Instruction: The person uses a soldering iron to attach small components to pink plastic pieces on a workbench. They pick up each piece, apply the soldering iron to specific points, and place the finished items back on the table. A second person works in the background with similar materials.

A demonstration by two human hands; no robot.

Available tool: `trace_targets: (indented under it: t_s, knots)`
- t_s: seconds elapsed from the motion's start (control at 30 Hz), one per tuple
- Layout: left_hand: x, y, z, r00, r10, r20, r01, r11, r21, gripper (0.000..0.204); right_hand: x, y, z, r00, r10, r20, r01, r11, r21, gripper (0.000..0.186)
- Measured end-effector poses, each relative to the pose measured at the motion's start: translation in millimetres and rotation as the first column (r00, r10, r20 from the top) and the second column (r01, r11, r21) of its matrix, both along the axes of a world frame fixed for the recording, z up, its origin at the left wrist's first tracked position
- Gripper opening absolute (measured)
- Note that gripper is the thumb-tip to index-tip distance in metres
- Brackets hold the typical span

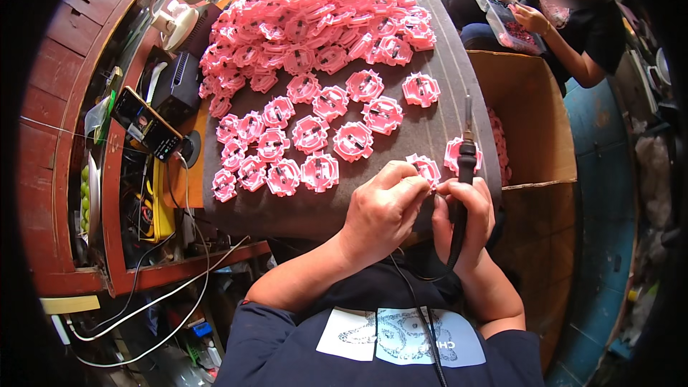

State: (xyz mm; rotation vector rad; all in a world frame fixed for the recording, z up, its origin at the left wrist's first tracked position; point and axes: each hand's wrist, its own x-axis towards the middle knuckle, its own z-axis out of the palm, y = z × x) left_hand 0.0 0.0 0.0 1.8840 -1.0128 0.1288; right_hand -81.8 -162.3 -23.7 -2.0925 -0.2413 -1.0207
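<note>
My left hand point(383, 208) pinches a thin wire or solder strand at the near edge of a pink round plastic part point(426, 167) lying on the dark mat point(430, 129). My right hand point(466, 218) grips a black soldering iron point(466, 161), tip pointing away, its cord running down over my chest. Another pink part point(453, 154) lies just behind the iron. Both hands nearly touch each other.
Rows of pink parts point(308, 143) cover the mat, with a heap point(322, 14) at the far end. An open cardboard box point(530, 115) stands right. A phone point(147, 125), cables and tools crowd the wooden bench left. Another person point(566, 14) sits beyond with a tray.
</note>
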Motion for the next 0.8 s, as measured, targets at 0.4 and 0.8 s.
trace_targets:
  t_s: [0.4, 0.8]
  knots:
    - [-3, -3, 0, 0.997, 0.069, 0.027, -0.069, 0.997, 0.019, 0.023, 9, -2, -1, 0.990, 0.061, 0.126, -0.047, 0.993, -0.108, 0.055]
    - [-4, -3, 3, 0.995, 0.085, 0.051, -0.087, 0.995, 0.040, 0.024, -1, -8, 1, 0.991, 0.060, 0.116, -0.053, 0.996, -0.066, 0.036]
